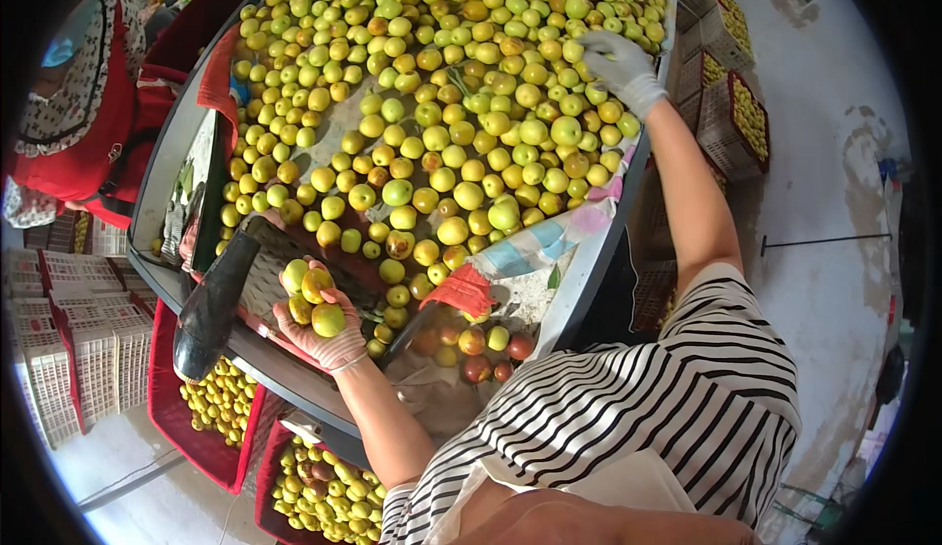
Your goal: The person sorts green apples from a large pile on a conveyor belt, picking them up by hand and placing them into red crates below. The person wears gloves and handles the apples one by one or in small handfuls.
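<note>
Green and yellow jujube fruits [468,195] cover the large metal-rimmed sorting table [571,302] before me. Near the table's front left, my left hand [324,328], in a thin light glove, is turned palm up and holds several jujubes [328,320], some with brown patches. My right hand [618,67], in a pale glove, reaches over the fruit at the right edge; its fingers touch a jujube [572,50], and whether they grip it I cannot tell. Redder fruits [477,368] lie in the front corner, beside a red cloth [465,292].
A black chute [213,302] juts from the left front edge. Below stand red-lined crates [246,427] of jujubes. White plastic crates [96,354] are stacked at left, and filled crates [728,129] line the right side. A person in red [81,170] stands at left.
</note>
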`<state>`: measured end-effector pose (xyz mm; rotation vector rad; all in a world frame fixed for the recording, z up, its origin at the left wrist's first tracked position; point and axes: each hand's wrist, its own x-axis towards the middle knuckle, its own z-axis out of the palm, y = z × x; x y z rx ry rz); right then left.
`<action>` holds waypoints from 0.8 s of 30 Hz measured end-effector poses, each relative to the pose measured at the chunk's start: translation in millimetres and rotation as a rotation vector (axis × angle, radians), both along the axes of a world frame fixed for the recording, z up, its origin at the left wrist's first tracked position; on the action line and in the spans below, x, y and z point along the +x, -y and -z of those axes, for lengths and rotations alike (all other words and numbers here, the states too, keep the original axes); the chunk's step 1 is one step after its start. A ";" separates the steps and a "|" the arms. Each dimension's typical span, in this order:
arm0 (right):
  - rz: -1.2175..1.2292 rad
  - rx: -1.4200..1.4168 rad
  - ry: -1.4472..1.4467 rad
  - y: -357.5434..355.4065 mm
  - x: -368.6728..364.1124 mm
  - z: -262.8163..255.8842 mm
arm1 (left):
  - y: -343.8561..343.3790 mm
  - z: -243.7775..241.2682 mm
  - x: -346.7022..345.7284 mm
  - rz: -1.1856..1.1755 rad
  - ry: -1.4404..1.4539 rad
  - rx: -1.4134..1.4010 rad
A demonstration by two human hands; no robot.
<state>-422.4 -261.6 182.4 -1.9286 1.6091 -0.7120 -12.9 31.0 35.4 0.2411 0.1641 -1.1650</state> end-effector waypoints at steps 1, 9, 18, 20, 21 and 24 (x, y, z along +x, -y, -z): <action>0.095 0.096 0.088 -4.2 -24.9 -0.8 | 0.3 1.4 0.8 0.005 -0.006 -0.005; -0.017 -0.060 -0.243 -40.7 -27.2 74.8 | -1.0 1.5 2.1 0.010 -0.016 -0.004; -0.092 -0.095 -0.272 -41.7 100.2 70.7 | 0.6 6.1 4.1 -0.012 -0.056 -0.002; -0.143 -0.102 -0.321 -35.5 119.8 71.5 | 1.6 4.7 3.1 -0.002 -0.050 -0.011; -0.153 -0.038 -0.339 -44.0 140.0 68.1 | -0.1 5.2 4.4 -0.004 -0.043 -0.014; -0.356 -0.131 -0.232 -64.2 152.1 74.6 | -2.2 3.7 5.7 -0.033 0.002 0.004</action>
